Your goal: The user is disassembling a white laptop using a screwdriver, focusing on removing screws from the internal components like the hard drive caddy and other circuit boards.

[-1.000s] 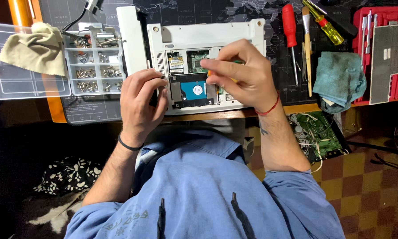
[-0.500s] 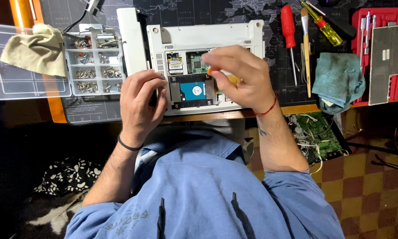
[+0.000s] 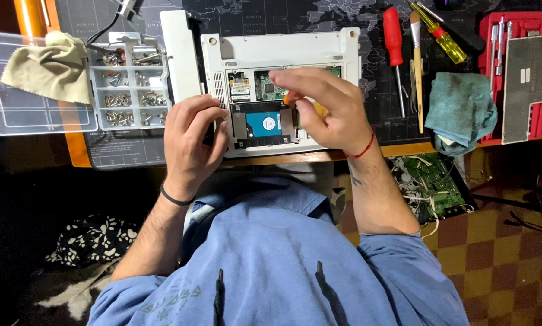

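Right hand (image 3: 325, 108) hovers over the open bay of the white laptop (image 3: 283, 90), fingers pinched narrow round a small orange-handled tool (image 3: 293, 96) whose far end is hidden, so which way it points I cannot tell. Left hand (image 3: 192, 136) is curled, palm down, holding the laptop's left edge beside the hard drive (image 3: 263, 124), which sits flat in its bay, blue label up, long axis left to right. Beyond lie a clear screw organiser (image 3: 132, 90) on the left and a red screwdriver (image 3: 394, 54) on the right.
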